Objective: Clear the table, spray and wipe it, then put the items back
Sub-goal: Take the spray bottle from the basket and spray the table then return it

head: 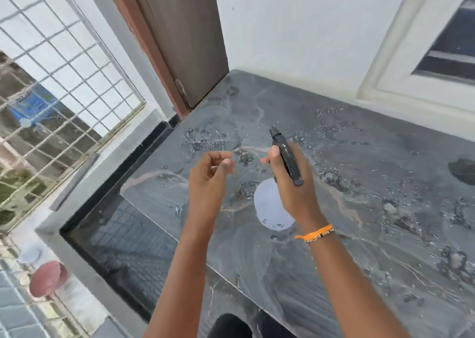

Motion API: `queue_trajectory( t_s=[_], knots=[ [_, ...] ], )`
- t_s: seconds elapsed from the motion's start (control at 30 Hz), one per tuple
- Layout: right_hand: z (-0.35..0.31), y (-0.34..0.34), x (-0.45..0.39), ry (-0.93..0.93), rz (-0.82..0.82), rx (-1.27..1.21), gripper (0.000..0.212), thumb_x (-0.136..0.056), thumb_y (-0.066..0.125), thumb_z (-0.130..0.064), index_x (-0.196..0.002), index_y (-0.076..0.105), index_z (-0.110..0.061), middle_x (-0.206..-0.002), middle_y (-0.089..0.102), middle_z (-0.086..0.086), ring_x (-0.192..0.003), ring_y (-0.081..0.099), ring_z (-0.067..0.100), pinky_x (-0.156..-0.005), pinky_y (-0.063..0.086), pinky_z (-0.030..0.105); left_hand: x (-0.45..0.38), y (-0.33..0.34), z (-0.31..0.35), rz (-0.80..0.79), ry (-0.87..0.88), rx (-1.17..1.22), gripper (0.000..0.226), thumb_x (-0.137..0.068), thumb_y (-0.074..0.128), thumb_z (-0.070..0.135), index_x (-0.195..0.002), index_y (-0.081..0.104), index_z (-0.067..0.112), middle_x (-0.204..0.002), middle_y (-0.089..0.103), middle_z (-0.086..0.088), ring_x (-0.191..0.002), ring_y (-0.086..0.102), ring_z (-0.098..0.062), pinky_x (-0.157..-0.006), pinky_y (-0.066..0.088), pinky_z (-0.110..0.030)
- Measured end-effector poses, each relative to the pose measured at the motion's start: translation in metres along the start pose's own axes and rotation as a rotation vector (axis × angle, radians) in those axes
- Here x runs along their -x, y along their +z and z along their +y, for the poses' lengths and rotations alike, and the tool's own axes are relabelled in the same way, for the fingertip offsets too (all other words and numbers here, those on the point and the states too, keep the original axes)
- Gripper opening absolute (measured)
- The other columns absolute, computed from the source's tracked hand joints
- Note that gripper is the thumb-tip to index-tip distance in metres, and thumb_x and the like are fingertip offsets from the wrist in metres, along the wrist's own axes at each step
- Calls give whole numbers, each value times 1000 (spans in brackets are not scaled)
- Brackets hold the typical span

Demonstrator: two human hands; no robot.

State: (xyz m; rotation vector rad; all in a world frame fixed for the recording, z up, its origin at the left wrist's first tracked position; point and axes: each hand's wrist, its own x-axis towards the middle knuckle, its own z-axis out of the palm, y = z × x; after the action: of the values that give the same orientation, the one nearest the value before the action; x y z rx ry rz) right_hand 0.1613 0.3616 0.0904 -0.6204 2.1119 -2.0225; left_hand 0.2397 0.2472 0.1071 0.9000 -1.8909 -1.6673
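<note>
At the centre of the frame the right hand (pixel 288 183) has its grip closed around the black head of a spray bottle (pixel 272 209). The white body looks light and smooth, probably slippery over the wet counter (pixel 359 209). The left hand (pixel 210 175) is half curled and empty.

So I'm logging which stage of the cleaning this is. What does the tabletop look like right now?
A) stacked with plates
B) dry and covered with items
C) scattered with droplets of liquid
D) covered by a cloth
C: the dark stone table is dotted with droplets of liquid, while the right hand holds a spray bottle over it.
</note>
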Motion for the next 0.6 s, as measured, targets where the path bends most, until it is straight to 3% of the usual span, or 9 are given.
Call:
queue_trajectory(
  t_s=[0.1,0.17,0.3,0.43,0.6],
  knots=[
    [7,18,-40,-23,-26,144,29,-90,49,-38,-73,47,-16,-61,48,5,-56,44,15,-53,32,17,-53,-5,-8,-49,13,-114,12,-92,53,13,-93,62,21,-86,64,4,-76,59,-5,-70,46,-10],
    [14,30,-65,-45,-31,245,29,-90,50,-40,-67,40,-23,-55,40,-7,-50,40,10,-49,29,15,-89,-6,-16,-109,-16,-202,11,-92,53,15,-97,63,19,-89,63,4,-78,57,-7,-70,46,-15],
    [32,46,-103,-21,-8,349,44,-89,49,-42,-72,46,-2,-56,45,8,-50,39,17,-47,30,22,-159,-7,-39,-264,6,-522,21,-91,53,17,-110,60,13,-105,61,1,-98,58,-18,-81,41,-27],
    [48,66,-128,116,89,319,46,-92,50,-43,-77,50,1,-71,55,27,-65,51,40,-56,39,40,-221,-8,-63,-558,127,-995,48,-87,58,24,-131,44,9,-135,42,-11,-125,40,-31,-104,29,-37],
    [70,99,-159,335,206,257,57,-84,51,-53,-70,52,2,-69,56,30,-56,48,30,-60,41,40,-258,-14,-93,-787,186,-1246,90,-83,63,43,-148,11,10,-156,8,-13,-144,5,-32,-116,4,-48]
  ],
)
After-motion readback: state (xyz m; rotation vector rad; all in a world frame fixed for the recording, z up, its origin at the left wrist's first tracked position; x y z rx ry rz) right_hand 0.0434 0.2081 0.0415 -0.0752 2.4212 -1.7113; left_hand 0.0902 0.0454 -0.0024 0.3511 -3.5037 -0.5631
